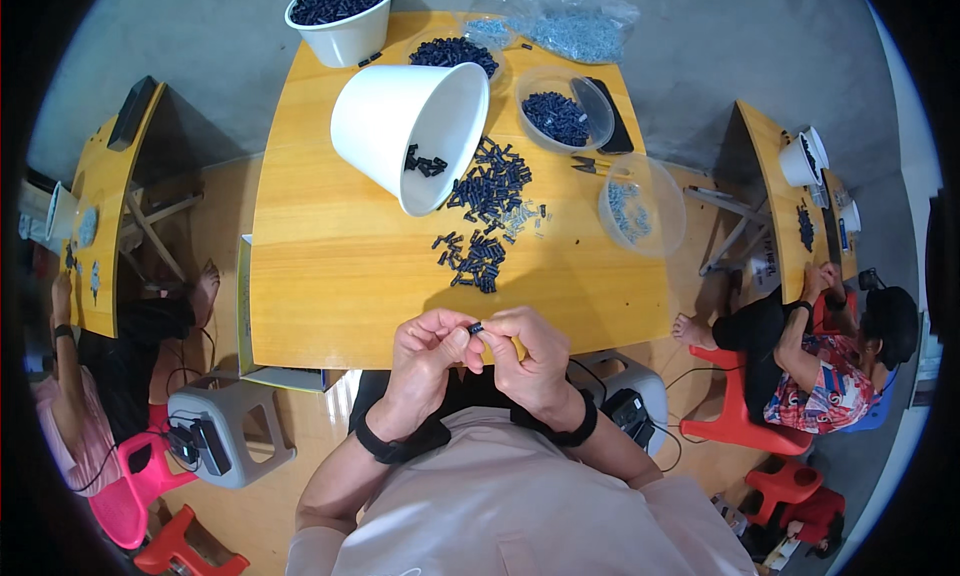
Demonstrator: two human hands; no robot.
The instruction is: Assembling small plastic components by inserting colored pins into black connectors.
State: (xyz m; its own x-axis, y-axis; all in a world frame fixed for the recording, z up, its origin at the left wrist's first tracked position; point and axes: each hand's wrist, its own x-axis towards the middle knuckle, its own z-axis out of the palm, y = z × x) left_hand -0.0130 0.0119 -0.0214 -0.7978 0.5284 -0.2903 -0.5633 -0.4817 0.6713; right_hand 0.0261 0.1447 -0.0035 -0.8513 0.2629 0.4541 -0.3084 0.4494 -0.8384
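Observation:
Just past the table's near edge, my left hand (pixel 425 361) pinches a small black plastic part (pixel 475 329) between thumb and fingers. My right hand (pixel 527 356) meets it from the other side, its thumb and fingertips closed at the part's other end. Whatever else sits between the fingertips is too small to make out. Ahead of my hands lies a loose pile of similar black parts (pixel 478 261). A larger heap (pixel 492 181) spreads behind it, with small clear pieces (pixel 518 219) at its right side. A white bucket (pixel 385 126) lies tipped beside the heap, several black parts inside.
On the wooden table (pixel 320 276) stand a full white bucket (pixel 345 41), a clear tub of dark parts (pixel 560 76), a tub of pale pieces (pixel 660 211), snips (pixel 595 166) and a bag of pale pieces (pixel 580 31). Co-workers sit at tables left and right, among plastic stools (pixel 225 426).

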